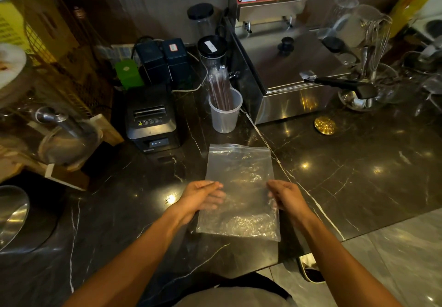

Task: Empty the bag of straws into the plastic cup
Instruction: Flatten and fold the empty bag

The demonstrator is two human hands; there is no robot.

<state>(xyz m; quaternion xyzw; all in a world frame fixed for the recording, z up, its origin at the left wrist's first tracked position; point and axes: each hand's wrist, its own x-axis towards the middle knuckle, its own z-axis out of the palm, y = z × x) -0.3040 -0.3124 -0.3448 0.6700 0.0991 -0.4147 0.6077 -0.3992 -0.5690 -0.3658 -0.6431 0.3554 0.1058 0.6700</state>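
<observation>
Dark marble veined in white makes up the bench (pixel 358 163), lit by small ceiling reflections, with a grey tiled floor (pixel 394 259) showing past its near right corner. One clear zip bag (pixel 239 177) lies flat on it, crumpled and see-through, directly in front of the person. The left hand (pixel 201 195) rests at the bag's left edge, fingers fairly straight and partly under the film; its grip is loose and closed on nothing. The right hand (pixel 285 195) sits at the bag's right edge, fingers bent toward the plastic, but whether they pinch it cannot be told. Beyond the bag, apart from it, stands one translucent plastic cup (pixel 224 115), upright, holding a bundle of dark wrapped straws (pixel 220 89) that lean left and rise above its rim; their number is too dense to count. Just left of the cup is one black receipt printer (pixel 151 120). Right of the cup sits one stainless electric fryer (pixel 287 67), a black-handled utensil (pixel 344 84) lying on its lid. Two black-lidded clear jars (pixel 211 50) stand behind the cup.
</observation>
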